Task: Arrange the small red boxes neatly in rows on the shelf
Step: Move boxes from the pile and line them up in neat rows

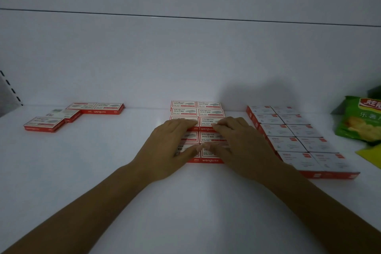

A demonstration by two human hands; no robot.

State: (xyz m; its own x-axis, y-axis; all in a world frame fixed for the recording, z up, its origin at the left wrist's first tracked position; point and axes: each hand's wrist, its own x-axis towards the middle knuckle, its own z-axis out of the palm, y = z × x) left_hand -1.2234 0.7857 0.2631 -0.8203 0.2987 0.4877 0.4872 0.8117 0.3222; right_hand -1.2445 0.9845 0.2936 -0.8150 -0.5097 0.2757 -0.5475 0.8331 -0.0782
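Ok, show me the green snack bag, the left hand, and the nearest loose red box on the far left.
green snack bag point(358, 121), head view, on its printed front.
left hand point(165, 147), head view, on the back of the hand.
nearest loose red box point(44, 123), head view, on its white top face.

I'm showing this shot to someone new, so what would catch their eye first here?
The hands draw the eye first: the left hand and right hand rest side by side on the middle block of red boxes at the centre of the shelf. To the right lies a tidy two-wide block of boxes, with a green snack bag at the far right edge. A few loose boxes sit staggered at the far left.
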